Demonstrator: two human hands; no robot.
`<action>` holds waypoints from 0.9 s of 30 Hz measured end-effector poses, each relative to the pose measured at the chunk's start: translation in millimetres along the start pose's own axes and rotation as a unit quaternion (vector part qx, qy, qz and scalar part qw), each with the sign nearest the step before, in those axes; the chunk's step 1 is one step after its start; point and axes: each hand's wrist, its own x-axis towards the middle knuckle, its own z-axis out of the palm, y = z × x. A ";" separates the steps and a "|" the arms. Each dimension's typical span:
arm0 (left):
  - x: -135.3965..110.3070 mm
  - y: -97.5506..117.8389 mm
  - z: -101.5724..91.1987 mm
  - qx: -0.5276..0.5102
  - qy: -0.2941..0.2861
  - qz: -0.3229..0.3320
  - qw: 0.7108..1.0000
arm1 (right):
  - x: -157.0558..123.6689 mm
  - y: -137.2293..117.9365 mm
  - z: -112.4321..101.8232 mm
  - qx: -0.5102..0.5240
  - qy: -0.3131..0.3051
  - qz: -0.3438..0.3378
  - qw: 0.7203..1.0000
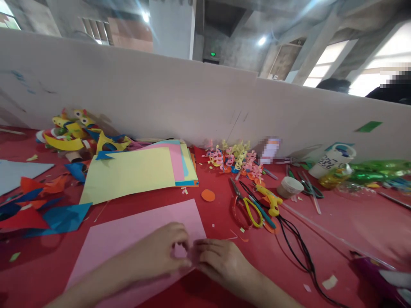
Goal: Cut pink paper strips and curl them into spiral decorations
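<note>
A sheet of pink paper [138, 226] lies at an angle on the red tabletop in front of me. Over its right corner my left hand [168, 248] curls, thumb and fingers bent toward each other in a pinch. My right hand [221, 259] meets it from the right, its fingers pressed together. Pink paper shows, blurred, between the fingertips of both hands; I cannot tell whether it is the sheet's corner or a separate small piece. An orange paper disc [208, 195] lies just beyond the sheet.
Red-handled scissors [241, 209] and a yellow glue gun [271, 199] with a black cord lie to the right. Behind are a coloured paper stack [135, 169] and curly paper ornaments [237, 158]. Paper scraps [64, 216] fill the left. A white partition [160, 94] bounds the back.
</note>
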 end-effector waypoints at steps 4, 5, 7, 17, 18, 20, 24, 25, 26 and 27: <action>-5.2 1.6 27.3 0.017 -0.034 0.032 0.999 | -7.5 7.6 -2.9 0.053 0.019 0.045 0.997; -5.4 -0.7 28.2 0.022 -0.031 0.033 0.999 | -7.9 9.5 -3.6 0.069 0.027 0.062 0.995; -5.0 -4.9 25.9 0.021 -0.030 0.028 0.999 | -7.9 12.5 -5.8 0.095 0.036 0.090 0.991; -8.3 -1.1 20.0 -0.069 -0.091 -0.103 0.988 | -10.6 17.3 -26.6 0.135 -0.055 0.165 0.975; -7.9 -0.9 20.1 -0.070 -0.100 -0.107 0.987 | -10.4 17.3 -27.0 0.146 -0.057 0.169 0.973; -6.7 -0.9 19.2 -0.073 -0.113 -0.118 0.984 | -9.7 17.1 -26.7 0.159 -0.056 0.176 0.970; -4.7 -1.3 13.9 -0.088 -0.132 -0.124 0.979 | -8.9 15.8 -25.2 0.135 -0.039 0.203 0.969; -4.6 -1.1 12.7 -0.092 -0.136 -0.123 0.979 | -8.9 15.4 -25.1 0.127 -0.036 0.207 0.969; -4.7 -0.6 11.9 -0.095 -0.138 -0.122 0.978 | -9.0 14.9 -25.3 0.122 -0.034 0.206 0.970; -5.0 -0.1 11.5 -0.095 -0.136 -0.121 0.979 | -9.1 14.4 -25.7 0.118 -0.034 0.205 0.971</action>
